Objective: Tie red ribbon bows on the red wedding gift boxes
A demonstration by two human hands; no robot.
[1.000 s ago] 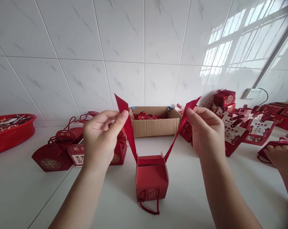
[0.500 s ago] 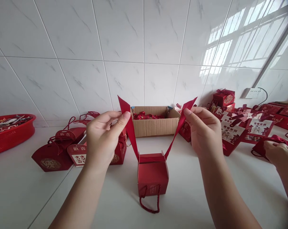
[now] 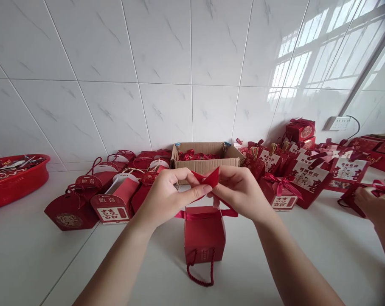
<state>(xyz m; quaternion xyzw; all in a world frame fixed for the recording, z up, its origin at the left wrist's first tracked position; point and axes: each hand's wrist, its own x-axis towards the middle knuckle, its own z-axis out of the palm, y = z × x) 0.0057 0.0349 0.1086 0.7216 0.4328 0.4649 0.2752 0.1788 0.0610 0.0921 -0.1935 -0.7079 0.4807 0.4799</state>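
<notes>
A small red gift box (image 3: 204, 235) with a cord handle stands on the white counter (image 3: 36, 259) in front of me. A red ribbon (image 3: 208, 177) runs across its top. My left hand (image 3: 167, 196) and my right hand (image 3: 240, 191) meet just above the box, each pinching one end of the ribbon, with the ends crossing between my fingertips.
An open cardboard box (image 3: 206, 159) with red ribbons stands behind by the tiled wall. Several red gift boxes (image 3: 112, 204) lie to the left and several more gift boxes (image 3: 294, 178) to the right. A red basket (image 3: 14, 178) sits far left. Another person's hand (image 3: 372, 204) is at the right edge.
My hands have come together from wide apart, bringing the two ribbon ends down and inward so they cross above the box. The box stays put.
</notes>
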